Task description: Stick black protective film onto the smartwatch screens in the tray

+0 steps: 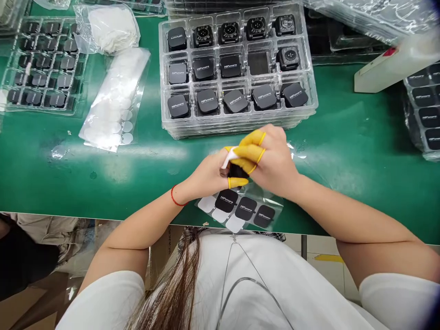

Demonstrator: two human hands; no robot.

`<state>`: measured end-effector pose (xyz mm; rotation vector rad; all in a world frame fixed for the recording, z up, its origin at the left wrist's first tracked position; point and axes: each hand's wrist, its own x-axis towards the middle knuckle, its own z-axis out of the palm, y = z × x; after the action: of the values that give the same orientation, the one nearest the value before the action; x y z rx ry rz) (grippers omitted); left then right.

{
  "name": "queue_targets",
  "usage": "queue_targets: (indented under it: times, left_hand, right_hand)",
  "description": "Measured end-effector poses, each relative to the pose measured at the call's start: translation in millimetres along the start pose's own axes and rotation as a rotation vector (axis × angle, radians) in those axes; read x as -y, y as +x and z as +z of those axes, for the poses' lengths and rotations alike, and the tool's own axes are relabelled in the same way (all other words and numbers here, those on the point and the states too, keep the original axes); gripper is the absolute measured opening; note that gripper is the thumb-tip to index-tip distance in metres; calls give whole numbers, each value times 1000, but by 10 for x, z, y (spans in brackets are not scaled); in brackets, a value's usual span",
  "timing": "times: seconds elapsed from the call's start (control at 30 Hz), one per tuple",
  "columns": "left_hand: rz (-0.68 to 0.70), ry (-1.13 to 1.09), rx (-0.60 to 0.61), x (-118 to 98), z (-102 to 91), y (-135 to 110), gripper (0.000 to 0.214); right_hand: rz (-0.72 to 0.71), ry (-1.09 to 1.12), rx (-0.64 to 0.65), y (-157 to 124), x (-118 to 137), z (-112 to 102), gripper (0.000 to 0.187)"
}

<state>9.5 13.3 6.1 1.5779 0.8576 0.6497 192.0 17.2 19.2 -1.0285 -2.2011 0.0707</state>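
Note:
My left hand (208, 174), with yellow finger cots, is closed around a black smartwatch body (238, 172), which my fingers mostly cover. Pinched in the yellow-tipped fingers of my right hand (270, 158) is a small white cloth (229, 157), held against or just above the watch body; exact contact is hidden. Just below both hands, a clear sheet of black HiFuture stickers (245, 208) lies by the table's near edge, with white backing showing in places. Beyond my hands stands a clear plastic tray (237, 123) of square black watch bodies, several with HiFuture covers and several with round sensors showing.
To the left lie a sheet of round clear stickers (127, 127), a bag of white cloths (112, 28) and another filled tray (78, 94). A whitish plastic bottle (388, 64) stands at right, near more stacked trays (426, 98). The green tabletop (360, 160) carries everything.

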Motion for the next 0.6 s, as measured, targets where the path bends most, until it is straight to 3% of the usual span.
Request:
queue_targets:
  times: [0.07,0.13,0.2,0.33,0.4,0.5,0.6]
  left_hand:
    - [-64,-123,6,-10,19,-3,48]
    - [-67,-177,-25,-10,28,-13,53]
    - [-13,-161,-102,5,27,-28,55]
    - [177,-97,-224,44,33,-44,57]
    - [193,-115,-247,35,37,-34,58]
    - [99,-277,-305,-16,9,12,59]
    - [-78,-455,-330,-59,-63,69,60]
  right_hand:
    - [174,-33,16,40,-95,-30,13]
    - [340,-54,45,46,-155,-84,24]
    - [448,9,118,16,-146,-133,30]
    - [576,346,371,-77,-22,-116,21]
    - [554,372,368,-112,21,-54,16]
    - [337,223,155,-150,54,35,13]
    - [88,157,-37,-159,97,24,12]
